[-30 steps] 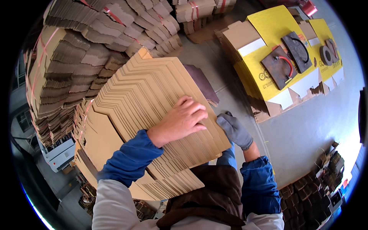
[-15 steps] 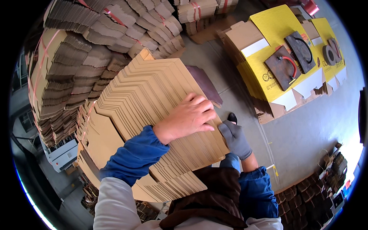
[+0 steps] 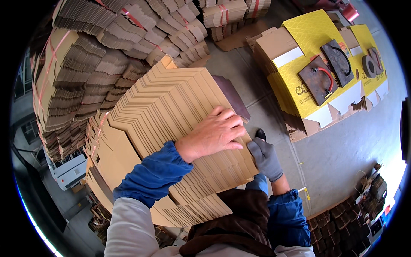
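Note:
A fanned stack of flat brown cardboard sheets (image 3: 171, 109) leans before me, its overlapping edges stepped like stairs. On top of it, near the right edge, lies my bare left hand (image 3: 216, 133), palm down with bent fingers slightly apart. My right hand (image 3: 264, 159), in a grey glove, is closed around the stack's right edge just beyond the left fingertips. Its thumb and the undersides of the sheets are hidden. Blue sleeve covers (image 3: 154, 173) are on both forearms.
Tall strapped piles of cardboard (image 3: 81, 81) stand at the left and back. To the right, yellow-topped cardboard stacks (image 3: 295, 38) carry dark metal plates with handles (image 3: 317, 80) and a grey tape roll (image 3: 368, 66). Dark bundled pieces (image 3: 342, 214) sit at lower right.
Both hands keep almost the same places on the cardboard sheets. The whole view has shifted a little, so the surroundings appear slightly lower and farther right.

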Tool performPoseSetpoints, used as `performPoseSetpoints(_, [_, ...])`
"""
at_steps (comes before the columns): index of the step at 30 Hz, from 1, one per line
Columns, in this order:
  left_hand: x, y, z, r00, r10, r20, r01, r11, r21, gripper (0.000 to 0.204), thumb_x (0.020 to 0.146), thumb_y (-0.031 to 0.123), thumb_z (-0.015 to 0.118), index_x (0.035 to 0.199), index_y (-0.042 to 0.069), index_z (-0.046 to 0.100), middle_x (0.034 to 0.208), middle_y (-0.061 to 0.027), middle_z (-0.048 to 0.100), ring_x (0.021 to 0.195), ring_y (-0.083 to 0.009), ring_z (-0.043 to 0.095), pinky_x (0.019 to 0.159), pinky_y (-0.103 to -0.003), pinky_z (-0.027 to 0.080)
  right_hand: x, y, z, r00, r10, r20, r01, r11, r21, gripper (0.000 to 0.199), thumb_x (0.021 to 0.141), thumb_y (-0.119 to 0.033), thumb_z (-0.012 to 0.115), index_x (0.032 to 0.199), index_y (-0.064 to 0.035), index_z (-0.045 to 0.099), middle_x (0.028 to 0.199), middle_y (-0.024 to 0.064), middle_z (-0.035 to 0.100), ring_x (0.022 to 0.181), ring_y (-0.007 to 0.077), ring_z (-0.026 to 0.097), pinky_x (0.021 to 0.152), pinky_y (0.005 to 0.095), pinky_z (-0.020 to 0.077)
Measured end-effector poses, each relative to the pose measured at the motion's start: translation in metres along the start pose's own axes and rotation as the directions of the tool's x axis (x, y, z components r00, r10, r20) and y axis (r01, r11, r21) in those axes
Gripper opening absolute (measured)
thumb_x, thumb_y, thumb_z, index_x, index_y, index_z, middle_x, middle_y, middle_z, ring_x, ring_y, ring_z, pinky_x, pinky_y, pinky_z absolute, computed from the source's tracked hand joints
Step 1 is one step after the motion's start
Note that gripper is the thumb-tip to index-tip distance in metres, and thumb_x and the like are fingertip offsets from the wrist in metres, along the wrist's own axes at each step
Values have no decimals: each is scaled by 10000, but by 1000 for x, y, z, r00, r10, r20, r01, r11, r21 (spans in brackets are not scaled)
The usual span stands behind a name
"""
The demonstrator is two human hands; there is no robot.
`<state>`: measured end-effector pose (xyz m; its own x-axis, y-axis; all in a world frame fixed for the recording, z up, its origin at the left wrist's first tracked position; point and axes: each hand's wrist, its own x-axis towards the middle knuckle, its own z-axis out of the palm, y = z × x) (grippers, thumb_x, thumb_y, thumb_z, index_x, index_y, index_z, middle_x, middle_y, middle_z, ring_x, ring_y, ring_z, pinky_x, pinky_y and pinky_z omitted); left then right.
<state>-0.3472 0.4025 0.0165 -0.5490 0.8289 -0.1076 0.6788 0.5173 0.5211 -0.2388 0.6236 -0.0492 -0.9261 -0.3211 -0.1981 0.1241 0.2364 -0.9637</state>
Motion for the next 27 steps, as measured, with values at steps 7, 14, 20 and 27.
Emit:
performPoseSetpoints(7, [0,0,0,1000,-4,8,4,1000,-10,349,827,387,824,979,128,646,1107,-7,613,1134,-245,549,1038,-424,413,-1,0,-1,999,25,21,-25,999,-24,123,1002,-76,544,1041,-6,638,914,161,621,788,358,623,731,394,482])
performPoseSetpoints(14, [1,-1,-1,1000,-9,19,9,1000,-21,350,828,389,822,978,125,648,1101,-7,613,1127,-244,549,1032,-420,414,-1,5,0,999,-24,22,24,999,-30,128,1009,-73,545,1061,-4,639,923,158,628,790,348,632,732,395,488])
performPoseSetpoints(20, [1,-1,0,1000,-11,22,12,1000,-25,350,829,394,819,973,124,648,1092,-2,610,1117,-239,548,1032,-412,414,-1,4,-1,1000,-9,27,9,1000,-10,133,1030,-82,535,1065,-7,640,921,158,627,777,342,636,710,398,492])
performPoseSetpoints(27, [-2,-1,0,1000,-7,23,8,1000,-20,356,827,402,817,968,125,643,1105,-3,606,1118,-235,547,1034,-413,411,-2,2,0,998,64,18,-64,998,21,135,1037,-94,535,1058,-23,648,940,145,648,779,332,642,770,376,484])
